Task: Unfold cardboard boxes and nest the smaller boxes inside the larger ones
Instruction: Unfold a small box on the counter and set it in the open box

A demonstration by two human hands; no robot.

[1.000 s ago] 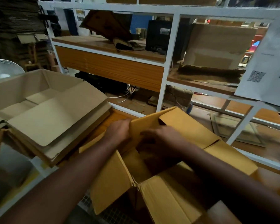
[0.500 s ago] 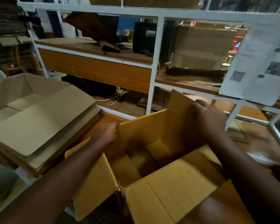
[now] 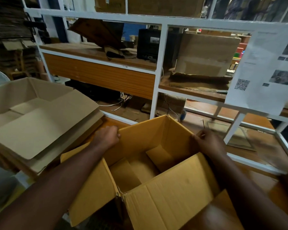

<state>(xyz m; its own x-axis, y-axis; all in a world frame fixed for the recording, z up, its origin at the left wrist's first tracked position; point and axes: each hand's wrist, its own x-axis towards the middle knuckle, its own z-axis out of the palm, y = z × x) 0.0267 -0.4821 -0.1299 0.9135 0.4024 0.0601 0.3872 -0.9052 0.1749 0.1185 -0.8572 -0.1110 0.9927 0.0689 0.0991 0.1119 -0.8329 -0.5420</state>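
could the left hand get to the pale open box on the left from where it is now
Probably yes: the left hand grips the yellow box at its left corner, and the pale open box sits just beside it with nothing between.

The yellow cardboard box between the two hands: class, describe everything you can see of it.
The yellow box is corrugated cardboard, opened into shape and standing upright on the wooden table. Its top flaps splay outward at the near and left sides; the bottom flaps inside lie partly folded. The left hand grips its far-left corner, the right hand its far-right corner. It holds nothing.
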